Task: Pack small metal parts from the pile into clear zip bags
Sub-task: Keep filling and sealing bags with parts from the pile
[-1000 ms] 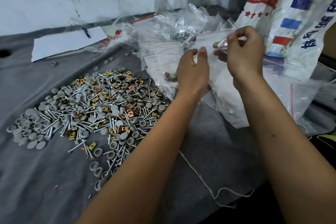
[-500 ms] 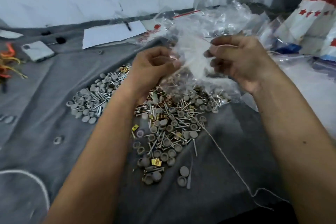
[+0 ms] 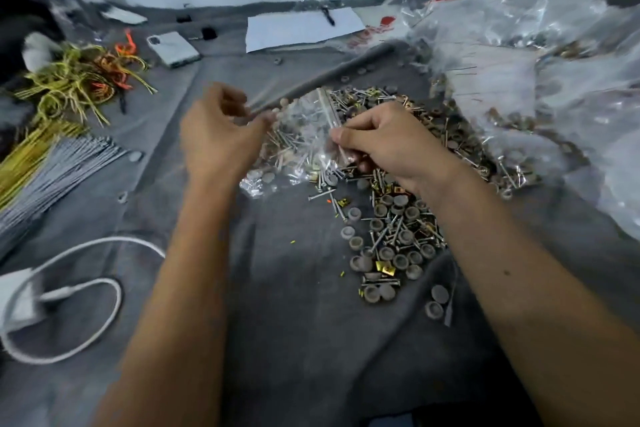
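**Clear bag held over the pile**

Clear plastic zip bag [image 3: 304,135] is hanging between both hands, right above the pile of metal parts [image 3: 391,218] lying on the grey cloth [image 3: 294,305]. The left hand [image 3: 214,139] is pinching one side. The right hand [image 3: 388,146] is pinching the zip edge.

Lying open between the two forearms: bare grey cloth [image 3: 294,305]. Crowding the right side: pile of screws and caps [image 3: 398,236], heap of plastic bags [image 3: 536,87] beyond it. Blocking the left: white cable [image 3: 86,288], bundled ties [image 3: 62,163], phone [image 3: 173,48] farther back.
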`<action>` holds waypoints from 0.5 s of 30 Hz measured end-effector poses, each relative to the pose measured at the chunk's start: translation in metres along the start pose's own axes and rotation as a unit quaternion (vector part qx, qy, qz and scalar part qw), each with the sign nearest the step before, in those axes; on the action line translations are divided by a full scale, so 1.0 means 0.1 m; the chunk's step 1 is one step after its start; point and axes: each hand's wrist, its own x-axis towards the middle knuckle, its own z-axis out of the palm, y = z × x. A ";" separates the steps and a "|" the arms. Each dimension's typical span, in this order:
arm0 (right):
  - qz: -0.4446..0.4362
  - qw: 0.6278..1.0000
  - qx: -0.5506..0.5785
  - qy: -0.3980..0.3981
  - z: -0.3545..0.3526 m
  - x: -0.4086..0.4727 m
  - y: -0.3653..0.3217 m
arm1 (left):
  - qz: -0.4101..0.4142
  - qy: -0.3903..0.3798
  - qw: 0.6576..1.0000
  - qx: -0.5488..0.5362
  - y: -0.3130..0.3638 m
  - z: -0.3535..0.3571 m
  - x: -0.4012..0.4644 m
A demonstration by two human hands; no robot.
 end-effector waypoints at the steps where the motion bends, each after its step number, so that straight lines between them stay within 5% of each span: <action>1: -0.022 0.999 -0.017 0.032 0.03 0.02 0.01 | 0.040 0.081 0.995 0.030 0.08 0.08 -0.05; 3: -0.069 0.992 -0.060 0.088 0.04 0.05 0.04 | 0.102 0.118 0.988 -0.023 0.26 0.29 -0.17; 7: -0.144 0.967 -0.153 0.144 0.06 0.06 0.13 | 0.072 -0.016 0.988 -0.137 0.38 0.67 -0.39; 15: -0.205 0.941 -0.210 0.171 0.05 0.02 0.22 | 0.038 -0.091 0.967 -0.233 0.26 0.81 -0.38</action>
